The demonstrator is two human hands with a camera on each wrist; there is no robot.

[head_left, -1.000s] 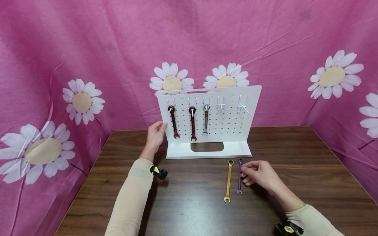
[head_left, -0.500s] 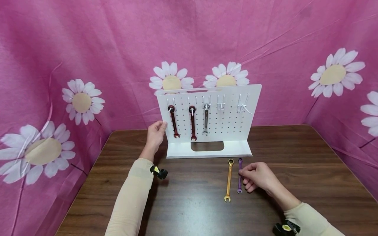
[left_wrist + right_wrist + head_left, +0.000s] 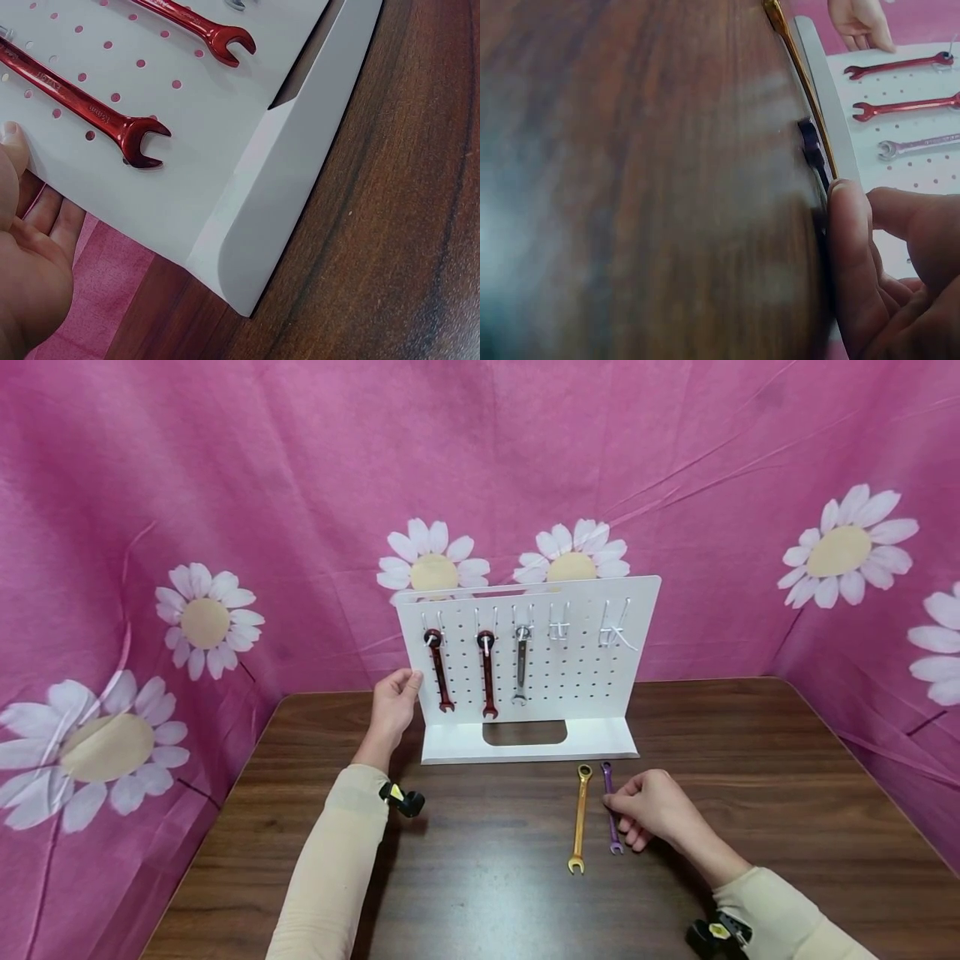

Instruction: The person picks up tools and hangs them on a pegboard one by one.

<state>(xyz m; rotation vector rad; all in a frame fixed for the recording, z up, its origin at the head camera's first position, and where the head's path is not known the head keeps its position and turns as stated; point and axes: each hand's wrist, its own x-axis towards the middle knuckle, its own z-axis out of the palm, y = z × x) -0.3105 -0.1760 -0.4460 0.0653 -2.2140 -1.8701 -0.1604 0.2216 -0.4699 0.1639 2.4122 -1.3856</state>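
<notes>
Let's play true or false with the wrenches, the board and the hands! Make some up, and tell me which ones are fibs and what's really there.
1. Two red wrenches and a silver wrench hang on the white board. True.
2. Every hook has a wrench on it. False: the two hooks at the right end have none.
3. The left hand grips the side of the board. True.
4. No hand is touching a wrench. False: the right hand has its fingers on the purple wrench.
5. A gold wrench lies on the table, beside the purple wrench. True.
6. The purple wrench is longer than the gold wrench. False: it is shorter.
</notes>
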